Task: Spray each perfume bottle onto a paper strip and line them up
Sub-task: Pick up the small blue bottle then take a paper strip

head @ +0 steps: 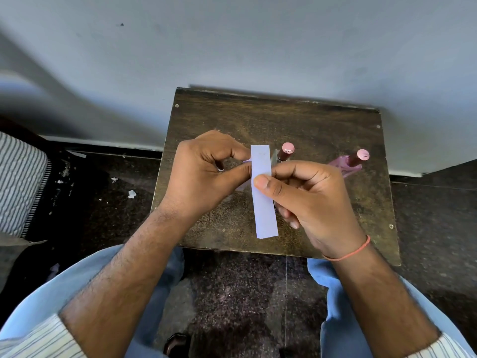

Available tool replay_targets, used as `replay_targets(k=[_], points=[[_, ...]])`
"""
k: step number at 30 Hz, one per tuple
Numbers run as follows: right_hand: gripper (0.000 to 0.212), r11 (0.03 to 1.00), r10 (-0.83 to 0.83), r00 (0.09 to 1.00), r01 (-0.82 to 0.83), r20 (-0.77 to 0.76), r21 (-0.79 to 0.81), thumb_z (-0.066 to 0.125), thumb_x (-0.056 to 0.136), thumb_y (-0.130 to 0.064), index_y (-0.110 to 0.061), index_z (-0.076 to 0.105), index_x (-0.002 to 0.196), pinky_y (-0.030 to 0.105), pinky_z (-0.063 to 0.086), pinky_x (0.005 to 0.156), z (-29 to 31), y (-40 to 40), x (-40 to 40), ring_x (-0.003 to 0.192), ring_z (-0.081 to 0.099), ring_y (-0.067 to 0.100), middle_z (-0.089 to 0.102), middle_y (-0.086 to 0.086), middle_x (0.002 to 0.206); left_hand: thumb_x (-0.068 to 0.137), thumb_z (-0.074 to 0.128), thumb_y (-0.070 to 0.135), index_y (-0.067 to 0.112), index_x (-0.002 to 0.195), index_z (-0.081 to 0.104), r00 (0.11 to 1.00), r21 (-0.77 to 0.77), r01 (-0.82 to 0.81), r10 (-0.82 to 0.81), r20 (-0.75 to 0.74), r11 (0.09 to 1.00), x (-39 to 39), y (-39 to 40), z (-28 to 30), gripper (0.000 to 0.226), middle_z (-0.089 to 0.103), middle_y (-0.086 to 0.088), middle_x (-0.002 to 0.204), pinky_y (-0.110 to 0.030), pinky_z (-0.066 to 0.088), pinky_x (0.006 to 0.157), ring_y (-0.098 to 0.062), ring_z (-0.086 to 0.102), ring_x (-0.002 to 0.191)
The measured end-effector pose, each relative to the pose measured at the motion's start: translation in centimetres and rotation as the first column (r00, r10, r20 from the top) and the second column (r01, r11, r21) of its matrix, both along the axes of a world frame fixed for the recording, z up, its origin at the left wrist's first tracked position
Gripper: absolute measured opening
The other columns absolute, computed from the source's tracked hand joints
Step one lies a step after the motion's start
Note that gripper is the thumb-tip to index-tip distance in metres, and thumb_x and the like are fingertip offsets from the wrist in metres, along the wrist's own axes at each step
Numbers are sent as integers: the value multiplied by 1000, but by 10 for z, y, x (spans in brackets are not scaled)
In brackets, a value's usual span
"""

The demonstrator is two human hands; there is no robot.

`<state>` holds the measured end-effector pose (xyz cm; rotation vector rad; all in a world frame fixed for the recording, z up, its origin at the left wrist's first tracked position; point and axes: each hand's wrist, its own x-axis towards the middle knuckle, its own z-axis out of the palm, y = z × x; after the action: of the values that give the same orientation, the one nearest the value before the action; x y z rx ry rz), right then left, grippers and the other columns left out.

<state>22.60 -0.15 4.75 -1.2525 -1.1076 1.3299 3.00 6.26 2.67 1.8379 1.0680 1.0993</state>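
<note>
Pinching a white paper strip (263, 192) between right hand (312, 202) and left hand (206, 171). Above a small wooden table (232, 120), near two pink-capped perfume bottles (285, 151).

the strip (263, 192) i pinched was thin matt paper, smooth and pale lilac. the table (322, 130) was dark wood, worn and scuffed, dull in finish. the two bottles (284, 153) had glossy pink caps, plastic by the look. my wrist band (353, 251) was thin orange thread.

Dark wooden table (222, 115); paper scraps (131, 194) on floor.
</note>
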Motion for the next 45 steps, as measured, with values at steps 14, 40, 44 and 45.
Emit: replay_targets(k=[14,40,44,45], points=[[31,999,-44,969,41,-244,-18,94,75,-46,-18,84,85,17,32,37,6,1,6,38,45,9,47,56,73,98,82,25,29,119,83,994,-107,31,-41,-97,994,-4,5,-6,21,84,10,99,-38,55,64,-15,72,76],[22,992,30,987,-48,-159,-115,87,87,-12,-21,84,108,17,33,35,1,2,3,38,52,9,70,2,61,100,81,13,8,129,78,994,96,96,-91,-54,991,-5,1,3,30,81,0,126,-41,64,99,-12,78,117],[18,991,33,989,-51,-144,-122,91,85,-19,-21,83,102,17,34,35,0,1,3,38,53,10,72,10,64,100,78,18,7,126,79,997,119,72,-67,-49,990,-5,1,6,29,81,1,121,-34,63,99,-10,79,113],[17,990,30,989,-48,-142,-130,91,84,-24,-22,84,100,17,33,34,0,1,2,37,53,10,73,15,66,100,78,17,6,126,80,997,114,67,-62,-48,991,-5,2,5,28,82,0,120,-34,63,98,-10,79,112]])
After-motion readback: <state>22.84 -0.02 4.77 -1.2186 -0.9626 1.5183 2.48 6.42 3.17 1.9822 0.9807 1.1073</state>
